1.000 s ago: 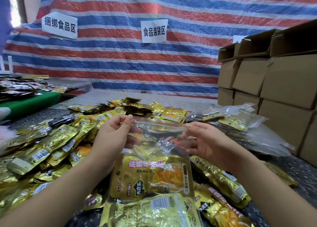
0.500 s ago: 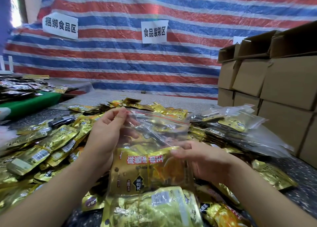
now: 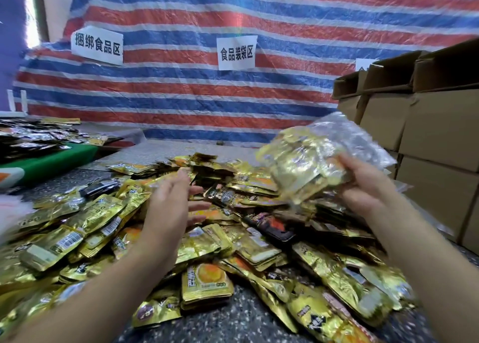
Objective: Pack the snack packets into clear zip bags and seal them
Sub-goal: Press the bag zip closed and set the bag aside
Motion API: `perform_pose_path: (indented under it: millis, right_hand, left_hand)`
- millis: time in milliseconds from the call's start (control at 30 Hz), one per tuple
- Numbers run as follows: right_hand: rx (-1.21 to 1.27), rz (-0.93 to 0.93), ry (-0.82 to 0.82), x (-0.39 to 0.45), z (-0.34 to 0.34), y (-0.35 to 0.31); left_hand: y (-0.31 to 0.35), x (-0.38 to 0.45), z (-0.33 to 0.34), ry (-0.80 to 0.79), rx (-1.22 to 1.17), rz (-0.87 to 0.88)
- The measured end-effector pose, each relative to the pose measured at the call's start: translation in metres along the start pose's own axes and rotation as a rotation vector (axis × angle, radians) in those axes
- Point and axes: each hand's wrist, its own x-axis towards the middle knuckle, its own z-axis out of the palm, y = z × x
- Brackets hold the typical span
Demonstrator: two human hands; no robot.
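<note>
My right hand (image 3: pixel 363 184) grips a clear zip bag (image 3: pixel 308 161) stuffed with gold snack packets and holds it up to the right, above the heap; the bag is blurred, so its seal cannot be read. My left hand (image 3: pixel 168 205) hovers over the heap with fingers spread and holds nothing. A large heap of loose gold snack packets (image 3: pixel 207 239) covers the dark speckled table (image 3: pixel 233 322) in front of me.
Stacked cardboard boxes (image 3: pixel 420 135) stand close on the right. A striped red, blue and white tarp (image 3: pixel 233 96) with paper signs hangs behind. Another table with a green surface (image 3: pixel 51 161) and more packets lies at the left.
My right hand has lifted the filled zip bag up and to the right. My left hand has let go of the bag and now hangs open above the heap.
</note>
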Motion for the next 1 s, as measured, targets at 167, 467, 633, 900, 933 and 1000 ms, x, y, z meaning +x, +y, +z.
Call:
perform_pose_path:
  millis: [167, 467, 633, 900, 933, 1000]
  right_hand:
    - [0.032, 0.003, 0.189, 0.043, -0.028, 0.003]
    - [-0.183, 0.065, 0.299, 0.033, -0.029, 0.020]
    - [-0.153, 0.155, 0.154, -0.006, -0.015, 0.029]
    - [-0.363, 0.126, -0.077, -0.058, 0.036, 0.070]
    - [-0.366, 0.136, -0.114, -0.062, 0.038, 0.077]
    - [-0.363, 0.149, -0.183, -0.069, 0.038, 0.089]
  left_hand:
    - [-0.005, 0.001, -0.001, -0.005, 0.091, -0.009]
    - [-0.009, -0.001, -0.003, -0.047, 0.174, -0.020]
    - [-0.010, -0.001, -0.003, -0.050, 0.217, -0.009]
    - [-0.009, -0.004, -0.006, -0.056, 0.355, 0.103]
    - [-0.009, -0.004, -0.006, -0.052, 0.404, 0.142]
    - [-0.009, -0.005, -0.006, -0.046, 0.465, 0.228]
